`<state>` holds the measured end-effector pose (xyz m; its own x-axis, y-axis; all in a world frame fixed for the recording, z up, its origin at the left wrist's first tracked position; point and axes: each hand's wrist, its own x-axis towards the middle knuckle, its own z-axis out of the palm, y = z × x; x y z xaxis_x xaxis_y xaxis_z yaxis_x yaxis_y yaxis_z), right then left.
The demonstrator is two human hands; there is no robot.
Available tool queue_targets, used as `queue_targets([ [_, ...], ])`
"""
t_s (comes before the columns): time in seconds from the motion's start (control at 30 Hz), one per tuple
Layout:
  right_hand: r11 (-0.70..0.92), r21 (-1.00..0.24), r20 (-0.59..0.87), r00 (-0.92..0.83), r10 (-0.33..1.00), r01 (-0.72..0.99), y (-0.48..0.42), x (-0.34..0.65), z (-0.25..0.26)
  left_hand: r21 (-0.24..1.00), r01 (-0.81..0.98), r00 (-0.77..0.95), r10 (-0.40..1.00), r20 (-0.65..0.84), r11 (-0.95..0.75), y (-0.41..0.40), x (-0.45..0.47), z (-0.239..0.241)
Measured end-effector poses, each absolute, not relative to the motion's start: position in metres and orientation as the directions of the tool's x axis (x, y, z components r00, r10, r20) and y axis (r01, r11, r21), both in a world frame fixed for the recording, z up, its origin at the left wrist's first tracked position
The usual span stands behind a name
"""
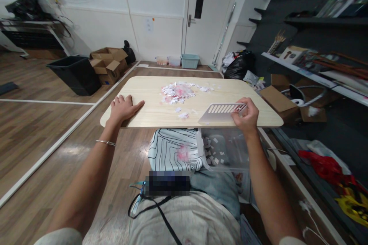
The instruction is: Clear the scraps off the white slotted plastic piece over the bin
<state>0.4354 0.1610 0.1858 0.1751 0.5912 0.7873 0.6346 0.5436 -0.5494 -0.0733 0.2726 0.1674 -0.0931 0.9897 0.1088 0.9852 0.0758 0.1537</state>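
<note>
My left hand (124, 108) lies flat and open on the near left part of a light wooden table (149, 113). My right hand (246, 114) is closed on a flat white slotted scraper (220, 111), its blade resting on the tabletop near the front edge. A pile of small white and pink paper scraps (177, 92) sits at the table's middle, with a few loose bits nearer the scraper. Below the front edge, a clear plastic bin (227, 151) holds several scraps, beside a striped cloth (172, 149) on my lap.
A black bin (76, 72) and open cardboard boxes (108, 65) stand on the floor at left. Shelves (316, 69) with books and clutter run along the right. More boxes (283, 101), a black bag (240, 65) and red cloth (324, 162) lie right of the table.
</note>
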Motion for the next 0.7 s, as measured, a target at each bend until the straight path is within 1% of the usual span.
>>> queue_targets([
  [0.13,0.541,-0.568,0.771,0.172,0.613,0.620,0.1604,0.4376,0.1875,0.162,0.983,-0.101,0.988,0.112,0.082,0.2716,-0.0723,0.1689],
  [0.53,0.528,-0.570,0.763,0.166,0.625,0.630,0.1637,0.4399,0.1880,0.176,0.981,-0.104,0.983,0.151,0.077,0.2718,-0.0737,0.1658],
  [0.7,0.531,-0.585,0.750,0.161,0.641,0.613,0.1627,0.4410,0.1887,0.181,0.980,-0.104,0.986,0.131,0.080,0.2729,-0.0749,0.1659],
])
